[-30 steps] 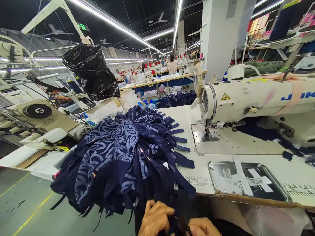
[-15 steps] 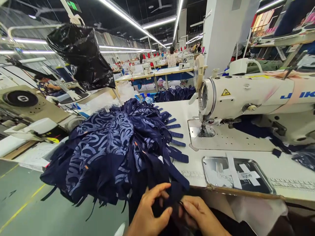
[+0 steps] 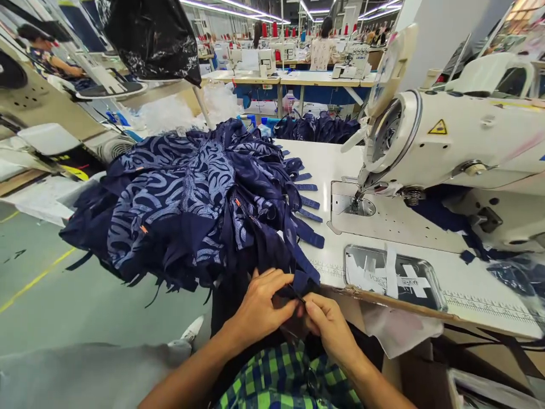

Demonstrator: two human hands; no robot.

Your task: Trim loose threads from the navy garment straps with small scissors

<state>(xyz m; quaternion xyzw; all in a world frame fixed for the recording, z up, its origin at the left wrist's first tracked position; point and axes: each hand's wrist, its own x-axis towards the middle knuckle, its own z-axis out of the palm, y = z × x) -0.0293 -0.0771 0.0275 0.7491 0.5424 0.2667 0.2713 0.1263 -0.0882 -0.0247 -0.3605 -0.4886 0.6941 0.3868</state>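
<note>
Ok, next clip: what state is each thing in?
Left hand: pinching a dark strap.
Right hand: pinching the same strap.
Navy garment pile: heaped, hanging over the table edge.
Sewing machine: nothing under the needle.
Metal tray: taped over.

Hands (image 3: 293,309) now higher, pinching strap (image 3: 298,284).

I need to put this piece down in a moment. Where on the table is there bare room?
Bare white top lies between the strap ends and the needle plate, running back to the far edge. The fabric pile crowds the left; the metal tray fills the near edge. Both hands pinch a strap below it.
</note>
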